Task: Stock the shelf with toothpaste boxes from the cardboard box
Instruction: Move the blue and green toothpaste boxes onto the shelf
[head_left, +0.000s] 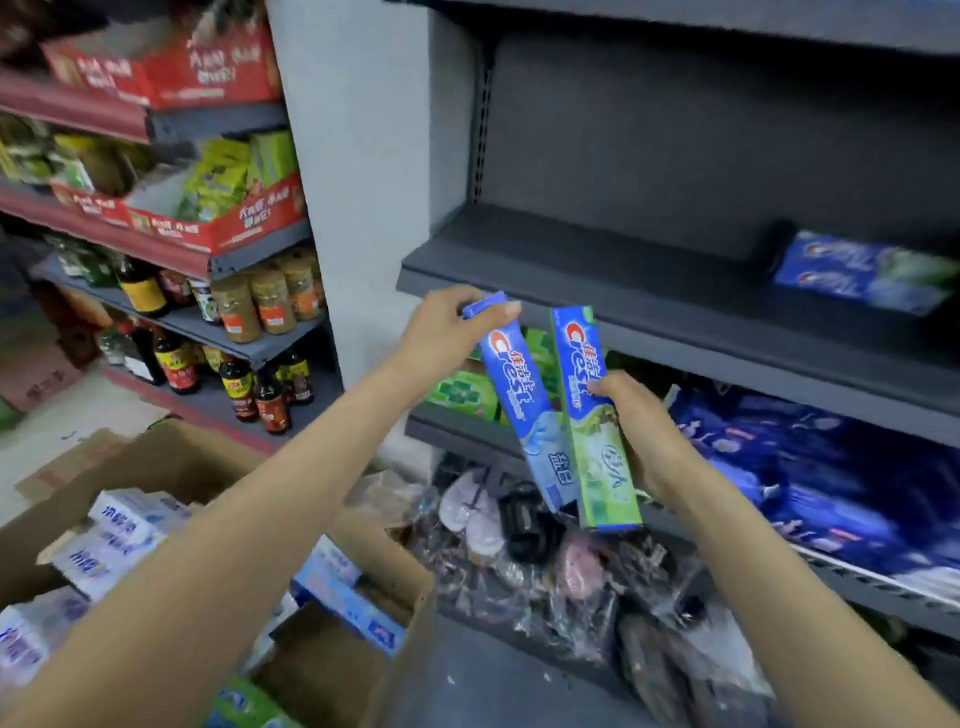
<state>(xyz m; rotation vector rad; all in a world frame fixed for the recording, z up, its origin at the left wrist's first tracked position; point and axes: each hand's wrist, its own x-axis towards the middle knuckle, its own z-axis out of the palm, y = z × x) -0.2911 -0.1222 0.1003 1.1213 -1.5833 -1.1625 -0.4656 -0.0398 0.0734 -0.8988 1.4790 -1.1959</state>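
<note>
Dark grey shop shelving fills the head view, its middle shelf (649, 291) mostly bare save for two toothpaste boxes already lying flat (862, 273) at the far right, while the open cardboard box (332, 660) with more stock sits low at the left. The left hand (447, 332) is clamped on the top end of a blue toothpaste box (524, 405) and the right hand (644, 431) is wrapped round the side of a green-ended toothpaste box (597, 415), the pair held nearly upright, side by side, just below the shelf lip. To do this step well, I judge each box should be tipped flat, lifted clear of the lip and slid in beside the two already there, logos facing the same way.
</note>
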